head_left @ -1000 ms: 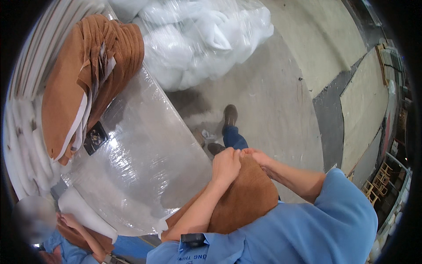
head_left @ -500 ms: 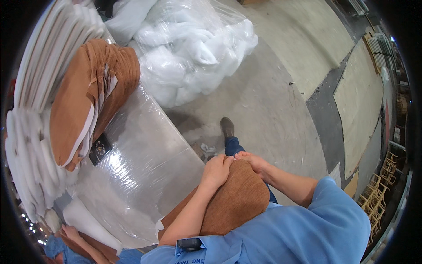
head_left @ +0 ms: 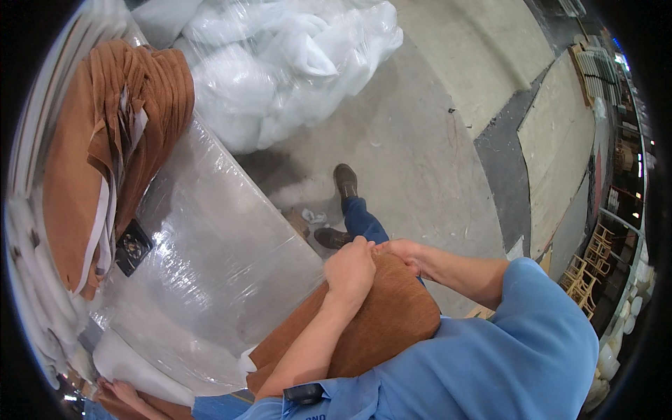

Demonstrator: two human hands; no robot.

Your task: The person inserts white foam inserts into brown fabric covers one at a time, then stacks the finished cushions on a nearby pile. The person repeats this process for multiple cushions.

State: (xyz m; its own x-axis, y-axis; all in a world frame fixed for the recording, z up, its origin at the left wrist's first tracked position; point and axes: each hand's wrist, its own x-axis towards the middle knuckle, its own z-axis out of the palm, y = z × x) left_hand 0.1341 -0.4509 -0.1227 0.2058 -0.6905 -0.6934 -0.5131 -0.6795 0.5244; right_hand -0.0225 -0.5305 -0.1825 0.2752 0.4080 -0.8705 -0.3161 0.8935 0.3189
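A brown fabric cushion cover (head_left: 392,322) lies against my body, its rounded side toward the right and a bit of white showing at its left corner. My left hand (head_left: 350,273) is closed on the cover's far edge, fingers bent with the knuckles up. Close beside it, my right hand (head_left: 404,256) pinches the same edge. The fingertips of both hands almost meet there, and what lies between them is partly hidden. My left forearm crosses over the cover.
At left stands a plastic-wrapped table (head_left: 224,259) with a stack of brown fabric pieces (head_left: 154,91), a dark flat device (head_left: 134,246) and white padding (head_left: 133,360). Bagged white stuffing (head_left: 280,70) sits beyond. A co-worker's hand (head_left: 122,392) shows lower left. Wooden frames (head_left: 595,266) stand far right.
The view has shifted, so the table and stack sit further left. My left hand has turned knuckles-up at the cover's edge. Both my shoes now show more fully.
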